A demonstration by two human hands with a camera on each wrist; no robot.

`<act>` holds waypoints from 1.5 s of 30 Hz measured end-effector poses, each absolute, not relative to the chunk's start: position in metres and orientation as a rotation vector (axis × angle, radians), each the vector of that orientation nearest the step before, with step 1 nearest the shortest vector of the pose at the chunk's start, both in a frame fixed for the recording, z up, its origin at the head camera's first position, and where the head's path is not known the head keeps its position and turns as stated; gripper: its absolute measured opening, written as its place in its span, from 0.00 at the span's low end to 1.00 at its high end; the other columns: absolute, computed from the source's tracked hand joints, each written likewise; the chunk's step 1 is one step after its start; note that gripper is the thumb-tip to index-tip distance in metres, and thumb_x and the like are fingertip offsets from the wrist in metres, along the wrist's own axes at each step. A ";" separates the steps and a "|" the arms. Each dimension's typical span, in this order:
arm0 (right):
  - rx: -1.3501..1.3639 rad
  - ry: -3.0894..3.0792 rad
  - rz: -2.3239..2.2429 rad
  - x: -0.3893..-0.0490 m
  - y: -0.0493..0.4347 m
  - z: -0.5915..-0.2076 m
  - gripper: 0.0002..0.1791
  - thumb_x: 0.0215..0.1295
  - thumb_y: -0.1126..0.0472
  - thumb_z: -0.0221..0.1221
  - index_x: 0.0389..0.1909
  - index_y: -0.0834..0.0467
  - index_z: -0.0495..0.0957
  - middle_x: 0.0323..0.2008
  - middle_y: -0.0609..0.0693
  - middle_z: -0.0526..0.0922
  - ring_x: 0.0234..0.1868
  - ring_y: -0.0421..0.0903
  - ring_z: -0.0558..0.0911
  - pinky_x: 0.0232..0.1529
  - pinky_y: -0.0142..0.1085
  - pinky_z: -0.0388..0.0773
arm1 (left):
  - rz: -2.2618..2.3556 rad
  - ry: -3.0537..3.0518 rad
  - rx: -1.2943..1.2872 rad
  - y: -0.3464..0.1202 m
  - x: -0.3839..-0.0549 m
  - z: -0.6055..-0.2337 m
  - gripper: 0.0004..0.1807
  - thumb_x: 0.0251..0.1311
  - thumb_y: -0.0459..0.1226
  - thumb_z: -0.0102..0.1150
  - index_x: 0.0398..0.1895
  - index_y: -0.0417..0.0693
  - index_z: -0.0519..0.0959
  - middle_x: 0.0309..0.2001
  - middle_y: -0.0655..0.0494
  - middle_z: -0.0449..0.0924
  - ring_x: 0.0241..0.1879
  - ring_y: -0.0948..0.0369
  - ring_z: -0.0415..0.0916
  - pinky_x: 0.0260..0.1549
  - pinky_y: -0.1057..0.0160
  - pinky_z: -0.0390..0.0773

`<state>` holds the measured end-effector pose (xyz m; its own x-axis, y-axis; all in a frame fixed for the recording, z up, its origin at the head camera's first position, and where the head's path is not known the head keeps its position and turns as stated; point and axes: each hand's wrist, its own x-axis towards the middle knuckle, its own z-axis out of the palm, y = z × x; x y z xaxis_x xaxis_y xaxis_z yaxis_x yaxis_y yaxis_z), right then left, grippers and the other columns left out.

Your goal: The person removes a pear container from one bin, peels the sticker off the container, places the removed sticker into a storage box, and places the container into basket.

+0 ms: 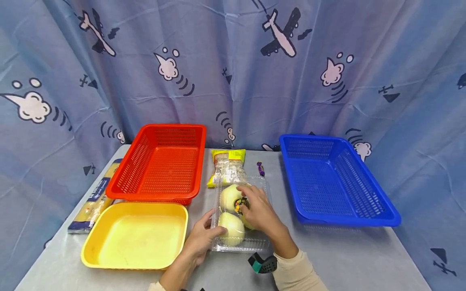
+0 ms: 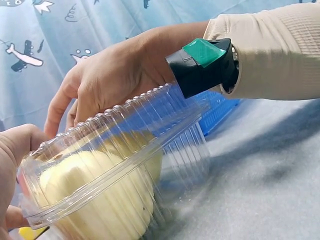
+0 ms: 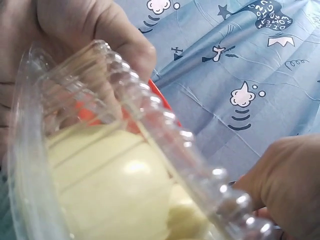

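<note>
A clear ribbed plastic box with a lid holds several pale yellow round fruits. My left hand grips the left side of this box, its thumb over the lid's edge. Across the lid lies my right hand, index finger and thumb spread on either side of a black round label with coloured pictures. In the left wrist view the right hand bends its fingers down behind the box's ribbed edge. From the right wrist, the ribbed side covers the front of a fruit.
Left of the box are a yellow tray, a red basket and a long yellow-and-blue packet. A blue basket stands to the right. Behind the box lie a yellow-ended clear packet and a small purple wrapped sweet.
</note>
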<state>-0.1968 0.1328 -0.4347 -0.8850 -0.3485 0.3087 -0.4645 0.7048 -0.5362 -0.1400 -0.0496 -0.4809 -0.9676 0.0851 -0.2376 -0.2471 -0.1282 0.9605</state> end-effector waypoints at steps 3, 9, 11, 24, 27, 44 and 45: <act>0.650 -2.743 0.924 -0.196 0.132 -0.434 0.29 0.55 0.70 0.66 0.60 0.60 0.73 0.42 0.54 0.76 0.43 0.53 0.71 0.42 0.46 0.71 | 2.199 1.911 -0.182 -0.049 -0.140 -0.481 0.48 0.46 0.31 0.64 0.73 0.36 0.53 0.58 0.34 0.67 0.46 0.51 0.73 0.44 0.58 0.75; 0.643 -2.756 0.906 -0.196 0.133 -0.435 0.29 0.56 0.70 0.65 0.61 0.59 0.73 0.45 0.55 0.76 0.46 0.54 0.71 0.45 0.47 0.71 | 2.192 1.924 -0.190 -0.049 -0.139 -0.482 0.49 0.46 0.31 0.64 0.74 0.37 0.53 0.59 0.34 0.66 0.48 0.50 0.71 0.46 0.57 0.74; 0.643 -2.753 0.904 -0.195 0.133 -0.436 0.29 0.56 0.70 0.64 0.61 0.59 0.73 0.45 0.55 0.75 0.46 0.54 0.71 0.44 0.47 0.71 | 2.188 1.929 -0.193 -0.049 -0.139 -0.482 0.49 0.46 0.32 0.64 0.74 0.37 0.53 0.59 0.34 0.66 0.49 0.50 0.71 0.47 0.57 0.73; 0.637 -2.700 0.918 -0.196 0.134 -0.437 0.20 0.54 0.68 0.66 0.50 0.60 0.80 0.36 0.50 0.68 0.40 0.51 0.68 0.39 0.43 0.68 | 2.206 1.918 -0.175 -0.048 -0.140 -0.483 0.48 0.46 0.31 0.64 0.73 0.35 0.53 0.58 0.35 0.67 0.48 0.50 0.72 0.46 0.57 0.75; 0.661 -2.662 0.905 -0.196 0.133 -0.438 0.15 0.53 0.69 0.67 0.44 0.60 0.82 0.36 0.52 0.68 0.41 0.52 0.68 0.40 0.45 0.69 | 2.200 1.921 -0.174 -0.048 -0.138 -0.482 0.48 0.46 0.31 0.63 0.73 0.35 0.52 0.58 0.34 0.67 0.49 0.49 0.72 0.49 0.55 0.74; 0.692 -2.512 1.055 -0.198 0.138 -0.436 0.14 0.51 0.76 0.64 0.38 0.60 0.85 0.27 0.46 0.79 0.26 0.41 0.75 0.29 0.38 0.75 | 2.197 1.930 -0.180 -0.047 -0.137 -0.485 0.49 0.47 0.31 0.63 0.73 0.35 0.52 0.60 0.34 0.66 0.52 0.49 0.70 0.51 0.55 0.72; 0.672 -2.513 1.105 -0.198 0.139 -0.436 0.14 0.51 0.76 0.65 0.39 0.60 0.84 0.26 0.45 0.79 0.25 0.40 0.74 0.27 0.37 0.74 | 2.197 1.929 -0.182 -0.047 -0.137 -0.485 0.49 0.47 0.31 0.63 0.74 0.35 0.51 0.60 0.34 0.66 0.52 0.49 0.70 0.51 0.55 0.72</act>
